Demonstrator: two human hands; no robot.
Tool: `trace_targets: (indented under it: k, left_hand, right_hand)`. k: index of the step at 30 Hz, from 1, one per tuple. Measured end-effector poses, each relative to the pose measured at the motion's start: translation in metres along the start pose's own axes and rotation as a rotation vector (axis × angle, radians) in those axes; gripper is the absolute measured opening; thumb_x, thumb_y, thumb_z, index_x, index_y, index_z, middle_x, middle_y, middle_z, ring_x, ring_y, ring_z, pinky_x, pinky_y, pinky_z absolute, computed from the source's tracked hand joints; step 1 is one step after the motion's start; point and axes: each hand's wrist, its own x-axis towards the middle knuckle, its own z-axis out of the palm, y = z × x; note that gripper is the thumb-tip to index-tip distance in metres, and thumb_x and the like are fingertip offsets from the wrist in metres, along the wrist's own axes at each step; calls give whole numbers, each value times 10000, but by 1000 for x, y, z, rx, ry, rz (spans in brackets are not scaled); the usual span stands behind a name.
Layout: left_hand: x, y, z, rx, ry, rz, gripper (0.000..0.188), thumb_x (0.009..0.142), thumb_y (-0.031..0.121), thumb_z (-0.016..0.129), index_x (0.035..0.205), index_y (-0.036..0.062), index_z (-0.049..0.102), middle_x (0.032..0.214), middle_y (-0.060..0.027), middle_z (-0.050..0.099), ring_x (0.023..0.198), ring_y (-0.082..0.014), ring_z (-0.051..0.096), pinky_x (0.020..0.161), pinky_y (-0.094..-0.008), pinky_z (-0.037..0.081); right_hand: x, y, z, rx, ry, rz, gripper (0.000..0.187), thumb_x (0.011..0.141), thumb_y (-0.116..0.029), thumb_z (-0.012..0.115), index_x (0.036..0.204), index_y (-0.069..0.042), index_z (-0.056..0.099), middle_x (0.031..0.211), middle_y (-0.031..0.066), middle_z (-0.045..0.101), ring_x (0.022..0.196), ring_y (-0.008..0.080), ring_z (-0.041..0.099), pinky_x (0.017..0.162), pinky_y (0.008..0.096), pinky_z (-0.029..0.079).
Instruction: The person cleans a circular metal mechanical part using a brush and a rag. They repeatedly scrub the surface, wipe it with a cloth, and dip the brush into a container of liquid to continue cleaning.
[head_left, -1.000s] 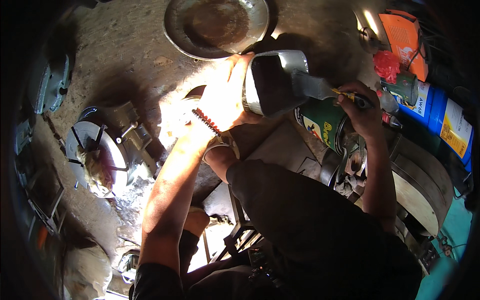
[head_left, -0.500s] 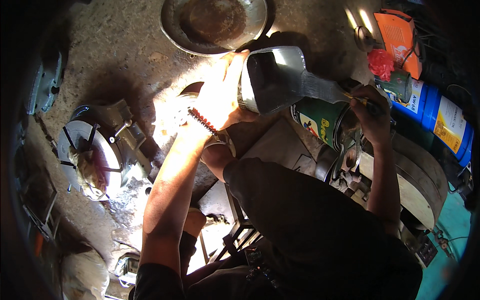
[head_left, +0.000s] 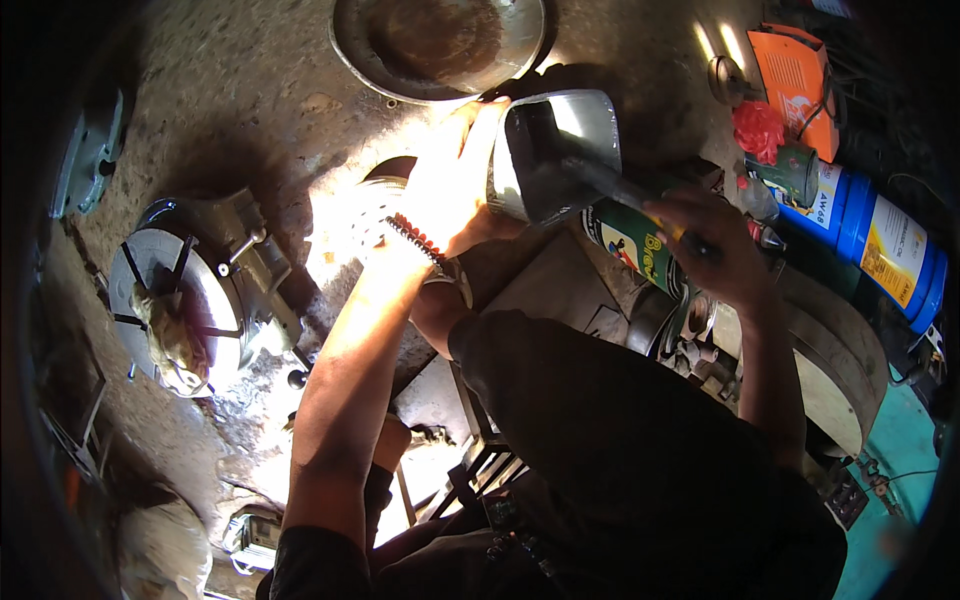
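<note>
Brush (head_left: 622, 188), broad and grey with a dark, yellow-marked handle, is gripped in the right hand (head_left: 725, 250), whose fingers are closed round that handle; its head reaches leftward into the mouth of a grey metal container (head_left: 592, 118) with a squarish, round-cornered opening; the inside is so dark and the brush so blurred that I cannot tell for certain whether its tip touches the inner wall.

The left hand (head_left: 465, 175), washed out by bright light, is partly open and has hold of the container from its left side, the fingers stretched toward the far end and the lower part of the hand under the near corner; a dark and red beaded bracelet (head_left: 412, 236) circles that wrist.

The container is held tilted, its opening facing rightward, above the rough, stained grey floor (head_left: 200, 100); a green tin with a pale-and-yellow label (head_left: 622, 240) is just beside it, partly hidden by the right hand; beyond the left hand lies a round, shallow metal pan (head_left: 510, 60), brown-stained in the middle; to the left is a round, slotted metal plate (head_left: 225, 325) with a crumpled beige cloth (head_left: 172, 342) on it; at upper right are an orange box-shaped machine (head_left: 795, 85), a crumpled red plastic bag (head_left: 758, 130) and a blue bucket with white and yellow labels (head_left: 852, 218).
</note>
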Motion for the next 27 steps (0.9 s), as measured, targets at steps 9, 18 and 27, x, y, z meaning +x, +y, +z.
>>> trace_targets:
  k: [9, 18, 27]
  left_hand:
    - [1, -5, 0, 49, -11, 24, 1241, 467, 272, 969, 1500, 42, 323, 1423, -188, 461, 1360, -377, 408, 1154, -490, 353]
    - [1, 5, -14, -75, -111, -67, 1229, 487, 268, 964, 1501, 23, 315, 1436, -202, 450, 1363, -393, 401, 1163, -484, 344]
    - [-9, -4, -1, 1, 15, 41, 1232, 476, 249, 966, 1493, -7, 320, 1421, -237, 449, 1353, -421, 407, 1159, -492, 346]
  right_hand:
    - [-23, -16, -11, 58, -10, 43, 414, 794, -1, 721, 1203, -58, 688, 1059, 150, 677, 927, 291, 666, 809, 373, 522]
    - [-29, -16, -24, 39, 18, 58, 349, 820, -9, 733, 1166, -46, 697, 1045, 128, 701, 890, 241, 680, 793, 332, 524]
    - [9, 26, -18, 511, 359, 409, 196, 965, -206, 658, 1040, -25, 665, 731, 23, 635, 599, 85, 577, 543, 252, 439]
